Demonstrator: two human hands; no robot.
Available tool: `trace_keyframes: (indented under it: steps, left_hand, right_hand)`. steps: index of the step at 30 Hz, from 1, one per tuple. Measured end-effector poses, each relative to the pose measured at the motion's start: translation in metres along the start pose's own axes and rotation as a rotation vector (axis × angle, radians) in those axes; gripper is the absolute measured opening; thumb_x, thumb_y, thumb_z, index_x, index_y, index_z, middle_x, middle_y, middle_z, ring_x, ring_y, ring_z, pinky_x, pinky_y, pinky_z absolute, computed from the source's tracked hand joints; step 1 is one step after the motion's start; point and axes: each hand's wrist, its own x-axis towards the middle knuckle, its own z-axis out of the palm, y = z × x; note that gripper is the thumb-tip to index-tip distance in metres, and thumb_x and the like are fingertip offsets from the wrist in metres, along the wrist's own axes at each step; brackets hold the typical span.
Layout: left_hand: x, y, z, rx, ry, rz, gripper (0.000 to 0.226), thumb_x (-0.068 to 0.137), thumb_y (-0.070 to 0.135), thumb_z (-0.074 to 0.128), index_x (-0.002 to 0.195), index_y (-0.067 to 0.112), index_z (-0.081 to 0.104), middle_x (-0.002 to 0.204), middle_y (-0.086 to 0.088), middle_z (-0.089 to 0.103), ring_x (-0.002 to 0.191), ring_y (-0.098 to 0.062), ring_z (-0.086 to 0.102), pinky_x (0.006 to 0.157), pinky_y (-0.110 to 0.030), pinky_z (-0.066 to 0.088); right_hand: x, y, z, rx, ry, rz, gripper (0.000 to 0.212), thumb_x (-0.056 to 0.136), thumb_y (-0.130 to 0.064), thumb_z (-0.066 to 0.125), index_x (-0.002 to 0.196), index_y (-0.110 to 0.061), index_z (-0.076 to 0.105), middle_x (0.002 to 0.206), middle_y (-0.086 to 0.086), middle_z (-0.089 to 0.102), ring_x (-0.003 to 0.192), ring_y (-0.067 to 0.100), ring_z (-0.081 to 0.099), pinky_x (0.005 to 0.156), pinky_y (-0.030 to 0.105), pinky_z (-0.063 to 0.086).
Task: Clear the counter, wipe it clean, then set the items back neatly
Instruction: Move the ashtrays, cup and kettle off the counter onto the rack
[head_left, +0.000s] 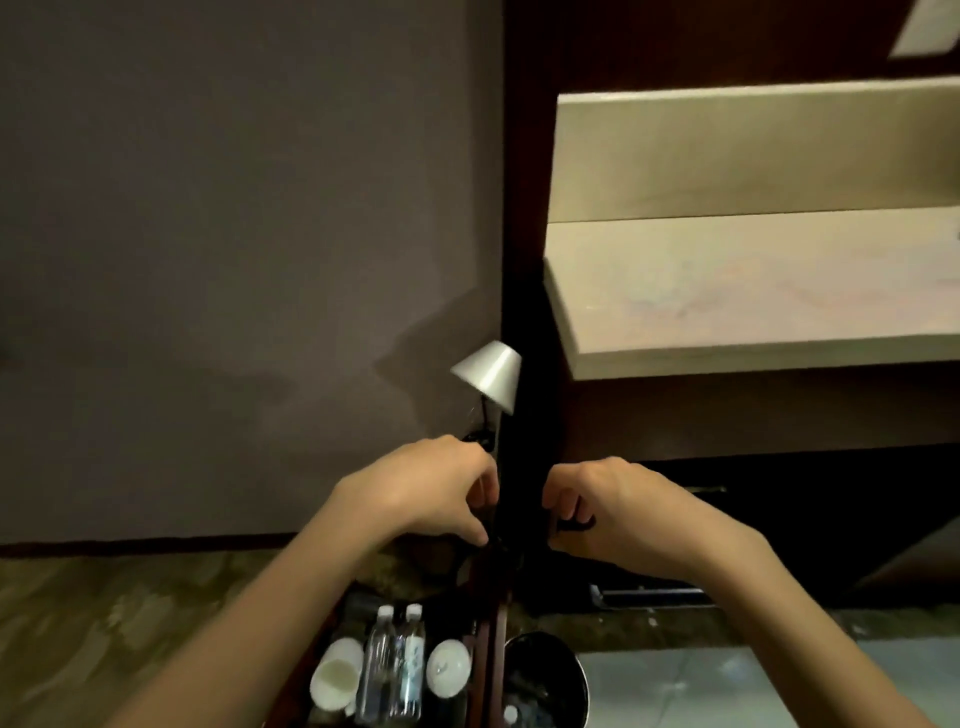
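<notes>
Gripping a dark tray with both hands.
Left hand (441, 493) and right hand (613, 512) curl round the tray (488, 613); bottles (397, 660) sit below them.

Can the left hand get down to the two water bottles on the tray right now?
Probably not straight away. The left hand is curled on something dark near the lamp, so it looks occupied. Otherwise the water bottles stand uncovered just below its forearm, with nothing in between.

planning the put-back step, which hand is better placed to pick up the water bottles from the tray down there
Left, probably. The water bottles stand on the tray just beside the left forearm, below the left hand. The right hand is farther off, across the dark post, and its fingers curl round something dark.
</notes>
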Motion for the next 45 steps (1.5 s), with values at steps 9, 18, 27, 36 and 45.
trace_keyframes:
  steps: [9,18,27,36,45]
  left_hand:
    - [0.083,0.135,-0.039,-0.066,0.034,0.055,0.035,0.076,0.034,0.077,0.107,0.027,0.062,0.099,0.015,0.062,0.091,-0.007,0.061,0.083,-0.029,0.052]
    - [0.170,0.242,-0.072,-0.084,0.013,0.136,0.036,0.076,0.031,0.078,0.107,0.022,0.064,0.099,0.006,0.068,0.089,-0.010,0.064,0.085,-0.034,0.053]
    - [0.291,0.300,-0.112,-0.044,0.005,0.263,0.032,0.079,0.029,0.076,0.107,0.021,0.062,0.105,0.005,0.067,0.094,-0.013,0.065,0.086,-0.033,0.054]
    - [0.403,0.356,-0.151,-0.032,-0.020,0.413,0.031,0.082,0.030,0.074,0.109,0.021,0.062,0.105,0.006,0.068,0.093,-0.012,0.066,0.072,-0.026,0.055]
    - [0.483,0.406,-0.173,-0.005,-0.035,0.456,0.032,0.080,0.031,0.075,0.109,0.022,0.064,0.103,0.008,0.070,0.093,-0.011,0.066,0.064,-0.021,0.050]
  right_hand:
    - [-0.071,0.122,-0.090,0.002,0.019,0.017,0.031,0.085,-0.039,0.066,0.113,-0.026,0.058,0.105,-0.009,0.065,0.097,0.013,0.060,0.083,0.036,0.052]
    - [-0.116,0.238,-0.150,0.042,0.055,0.125,0.028,0.084,-0.041,0.068,0.108,-0.029,0.061,0.094,-0.011,0.066,0.086,0.005,0.062,0.081,0.032,0.054]
    - [-0.106,0.340,-0.194,0.073,0.116,0.279,0.028,0.084,-0.042,0.068,0.109,-0.031,0.059,0.096,-0.012,0.065,0.090,0.003,0.062,0.087,0.029,0.053]
    - [-0.096,0.432,-0.224,0.127,0.156,0.450,0.030,0.085,-0.041,0.067,0.112,-0.030,0.059,0.102,-0.014,0.064,0.092,0.002,0.062,0.085,0.024,0.053]
    - [-0.097,0.516,-0.252,0.126,0.179,0.507,0.030,0.086,-0.043,0.066,0.112,-0.029,0.059,0.103,-0.014,0.065,0.093,0.004,0.062,0.086,0.030,0.054]
